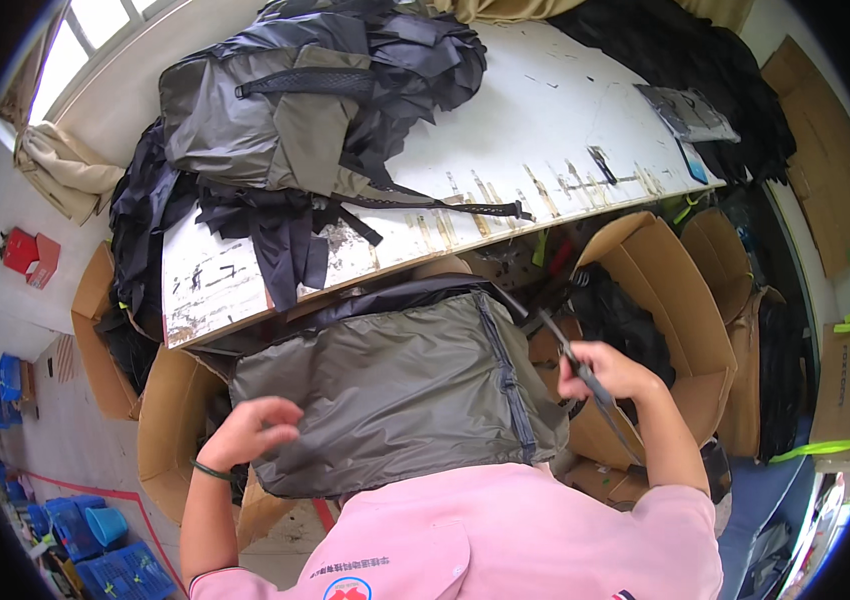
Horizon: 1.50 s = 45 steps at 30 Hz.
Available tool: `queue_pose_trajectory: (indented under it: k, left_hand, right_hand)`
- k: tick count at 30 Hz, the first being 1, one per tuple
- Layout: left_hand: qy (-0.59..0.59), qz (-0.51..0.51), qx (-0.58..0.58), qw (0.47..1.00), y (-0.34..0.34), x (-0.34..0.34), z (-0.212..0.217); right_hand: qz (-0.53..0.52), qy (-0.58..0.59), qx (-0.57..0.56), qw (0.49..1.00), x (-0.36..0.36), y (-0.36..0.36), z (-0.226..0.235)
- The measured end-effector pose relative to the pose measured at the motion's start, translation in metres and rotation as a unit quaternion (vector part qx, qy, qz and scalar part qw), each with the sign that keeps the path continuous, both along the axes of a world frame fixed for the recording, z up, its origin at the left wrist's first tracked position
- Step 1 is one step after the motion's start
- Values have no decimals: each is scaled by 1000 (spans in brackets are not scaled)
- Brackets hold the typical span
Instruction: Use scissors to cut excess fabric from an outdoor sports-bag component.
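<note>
Olive-grey fabric piece is seen in the head view, spread in front of the pink-shirted torso, just below the near edge of the white table; a dark zip-like strip is run down its right part. Left hand is held half open at the piece's left edge, fingers loosely curled, nothing seen gripped; whether the cloth is touched cannot be told. Right hand is closed around a narrow dark item, strap or tool, not clear which, beside the piece's right edge; whether the two are joined cannot be told. Main risk, as judged: piece could be lost downward, as no firm grip is shown on the left, the cloth looks slick and its support is hidden. Right end could be snagged on the open carton if swung wide. If the dark item is sharp, cloth could be nicked by a careless pass. Bag pile on the table could be dragged off if its loose strap, hung near the edge, is caught
</note>
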<state>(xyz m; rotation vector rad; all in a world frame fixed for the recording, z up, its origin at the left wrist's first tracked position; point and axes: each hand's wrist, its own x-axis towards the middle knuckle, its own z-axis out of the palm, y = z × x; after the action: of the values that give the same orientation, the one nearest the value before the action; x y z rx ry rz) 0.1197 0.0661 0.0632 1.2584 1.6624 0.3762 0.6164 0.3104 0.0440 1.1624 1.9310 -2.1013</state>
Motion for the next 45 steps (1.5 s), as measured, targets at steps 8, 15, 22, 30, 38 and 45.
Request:
queue_pose_trajectory:
  k: [8,15,22,30,38,45]
  left_hand:
    - [142,-10,294,945,109,12,-46]
    - [77,-94,335,934,198,121,-79]
    - [-14,-24,276,961,239,172,-100]
    - [-241,-48,215,945,232,179,-90]
    - [-397,5,93,913,229,180,-69]
    - [-7,-84,426,901,220,180,-72]
  right_hand:
    - [-97,106,231,962,-101,76,-103]
    - [-107,75,150,980,-129,101,-144]
    - [-101,85,177,975,-108,86,-57]
    - [-66,64,165,982,-89,71,-24]
    - [83,10,436,896,-114,57,-5]
    - [-45,125,218,967,-117,54,2]
